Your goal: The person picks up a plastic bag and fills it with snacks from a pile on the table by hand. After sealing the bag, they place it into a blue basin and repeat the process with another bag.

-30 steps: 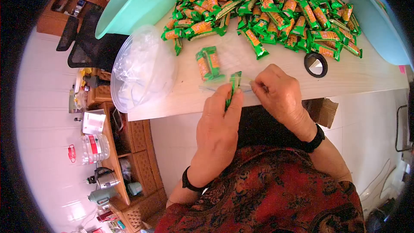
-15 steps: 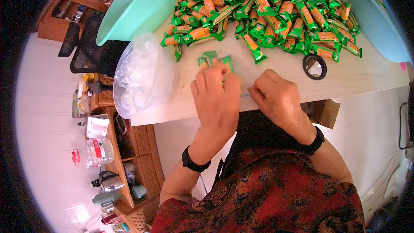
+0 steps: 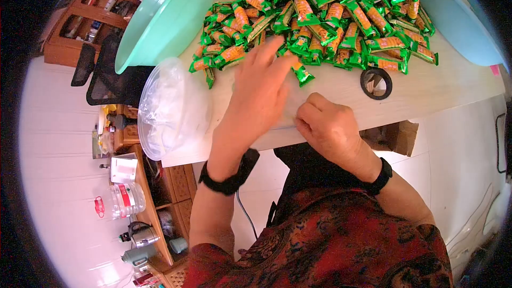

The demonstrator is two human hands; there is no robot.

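My left hand (image 3: 258,88) reaches over the table at the near edge of a pile of green-and-orange snack packets (image 3: 320,13). Its fingers are stretched and apart, and the fingertips lie close to one packet (image 3: 303,74) at the front of the pile. My right hand (image 3: 328,128) is closed in a pinch at the table's near edge, on what looks like the edge of a clear plastic bag (image 3: 292,101). The bag is faint against the pale table, and my left hand partly covers that area.
A clear bowl with plastic bags (image 3: 176,112) stands at the left, below a green basin (image 3: 160,26). A blue basin (image 3: 458,16) is at the right. A black tape roll (image 3: 376,84) lies on the table (image 3: 426,90). A cardboard box (image 3: 394,137) is below.
My left hand has moved up and left, its fingers spreading toward the pile, away from the green packets it was over. My right hand stays pinched, shifted slightly. The whole view has shifted a little.
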